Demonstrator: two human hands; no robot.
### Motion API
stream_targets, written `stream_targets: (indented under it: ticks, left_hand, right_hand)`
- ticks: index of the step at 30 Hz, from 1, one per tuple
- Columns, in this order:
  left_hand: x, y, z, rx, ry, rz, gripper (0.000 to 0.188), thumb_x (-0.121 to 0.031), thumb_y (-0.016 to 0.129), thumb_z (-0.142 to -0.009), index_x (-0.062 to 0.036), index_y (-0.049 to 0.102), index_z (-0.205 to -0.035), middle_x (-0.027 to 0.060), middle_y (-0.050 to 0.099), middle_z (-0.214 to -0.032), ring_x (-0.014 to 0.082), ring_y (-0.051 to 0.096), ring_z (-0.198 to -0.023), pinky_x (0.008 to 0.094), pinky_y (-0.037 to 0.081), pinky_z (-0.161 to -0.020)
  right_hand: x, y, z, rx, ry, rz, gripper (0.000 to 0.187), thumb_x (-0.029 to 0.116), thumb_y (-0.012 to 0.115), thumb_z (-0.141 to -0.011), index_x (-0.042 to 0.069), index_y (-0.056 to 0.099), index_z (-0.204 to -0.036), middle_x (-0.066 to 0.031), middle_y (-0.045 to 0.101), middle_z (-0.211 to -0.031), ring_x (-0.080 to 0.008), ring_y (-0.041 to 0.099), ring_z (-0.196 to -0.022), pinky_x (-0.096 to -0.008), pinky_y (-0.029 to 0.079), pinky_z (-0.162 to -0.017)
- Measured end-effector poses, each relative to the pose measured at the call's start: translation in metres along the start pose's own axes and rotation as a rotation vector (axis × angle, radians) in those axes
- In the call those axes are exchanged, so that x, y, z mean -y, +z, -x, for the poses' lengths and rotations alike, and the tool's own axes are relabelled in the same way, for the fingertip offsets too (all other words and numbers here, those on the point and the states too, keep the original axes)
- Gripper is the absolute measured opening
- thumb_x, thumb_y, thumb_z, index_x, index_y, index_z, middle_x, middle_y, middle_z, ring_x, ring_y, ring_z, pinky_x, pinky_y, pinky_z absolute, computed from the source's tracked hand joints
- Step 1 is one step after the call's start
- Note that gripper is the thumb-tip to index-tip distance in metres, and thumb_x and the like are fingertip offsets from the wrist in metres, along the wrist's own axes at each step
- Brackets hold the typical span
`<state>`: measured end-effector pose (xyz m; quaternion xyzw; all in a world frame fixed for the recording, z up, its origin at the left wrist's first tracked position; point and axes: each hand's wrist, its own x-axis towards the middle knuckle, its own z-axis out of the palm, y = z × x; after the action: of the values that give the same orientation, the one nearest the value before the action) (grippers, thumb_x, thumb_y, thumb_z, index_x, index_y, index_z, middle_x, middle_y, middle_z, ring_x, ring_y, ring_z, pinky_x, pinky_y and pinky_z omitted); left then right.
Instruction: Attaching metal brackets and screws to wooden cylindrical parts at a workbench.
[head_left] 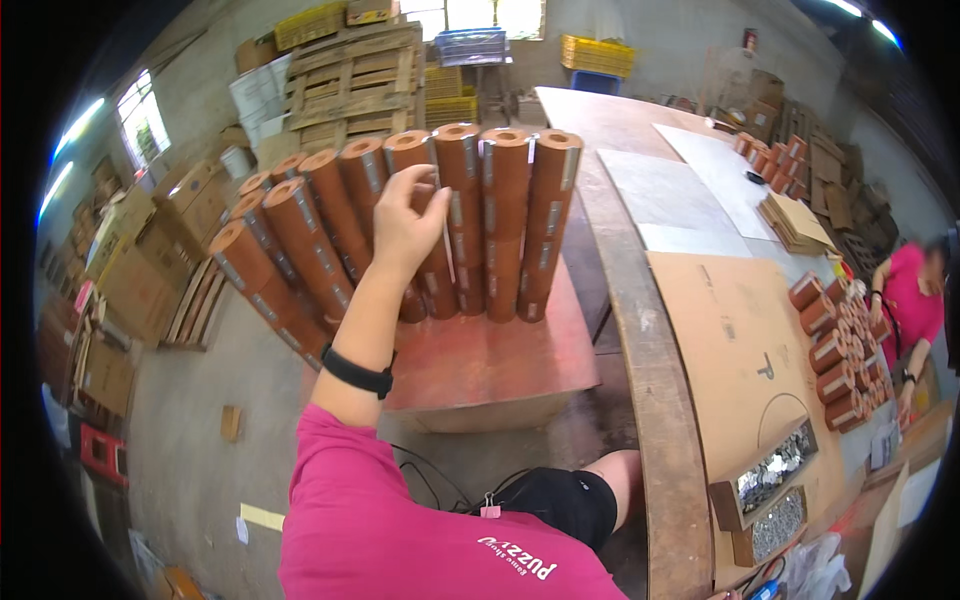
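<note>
My left hand [408, 222], with a black band [358, 372] on its wrist, is raised in front of the standing rows of reddish-brown tubes [505, 215]. Its fingers are half curled near the top of one tube [408, 145], and a small gap shows between thumb and fingertips. I see nothing held in it; whether it touches the tube I cannot tell. The tubes have round holes in their tops and silvery strips down their sides. They stand on a red-topped stand [490, 365], leaning outward at the left. My right hand is out of the picture.
To the right runs a long workbench [650, 400] with a cardboard sheet [720, 350], wooden trays of small silvery metal pieces [775, 465] and a stack of brown cylinders [835, 350]. A person in pink [915, 300] works beyond it. Wooden pallets [350, 85] and cartons [140, 245] stand behind and left.
</note>
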<state>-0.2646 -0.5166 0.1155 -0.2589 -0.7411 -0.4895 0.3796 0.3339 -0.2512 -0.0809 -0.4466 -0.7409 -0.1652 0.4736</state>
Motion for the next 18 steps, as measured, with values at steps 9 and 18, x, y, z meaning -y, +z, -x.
stream_targets:
  ticks: [9,18]
  left_hand:
    - [-0.025,0.162,-0.070,0.461,0.022,-0.648,0.049,-0.044,0.068,-0.062,-0.0208,0.061,-0.105,0.0155,0.036,-0.130,0.0328,0.024,-0.125,0.0512,0.023,-0.099]
    - [-0.042,0.186,-0.075,0.562,-0.121,-0.883,0.060,-0.039,0.076,-0.057,-0.0166,0.058,-0.109,0.0133,0.030,-0.132,0.0334,0.015,-0.128,0.0527,0.022,-0.098]
  right_hand:
    - [0.001,-0.001,0.003,-0.040,0.070,0.155,0.011,0.010,0.059,-0.081,0.000,0.057,-0.084,-0.0170,0.057,-0.082,-0.0327,0.055,-0.075,-0.0414,0.046,-0.068]
    - [-0.029,0.006,0.039,0.180,0.344,0.039,0.014,0.005,0.049,-0.081,-0.003,0.050,-0.093,-0.0186,0.047,-0.105,-0.0317,0.043,-0.099,-0.0390,0.033,-0.087]
